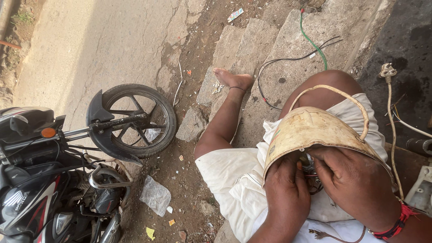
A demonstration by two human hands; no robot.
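Lower right of the frame, both hands, left hand [286, 189] and right hand [348, 177], gripped a small metal part [310, 173] under a worn bag [310, 130]; work looked midway, wires unattached.

Roadside repair spot: parked motorcycle [54, 180], stone steps [252, 49] (loose wires [292, 58] strewn), dirt ground.

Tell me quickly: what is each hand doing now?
Left hand: closed on the small metal part.
Right hand: closed, gripping the same part under the tan bag.
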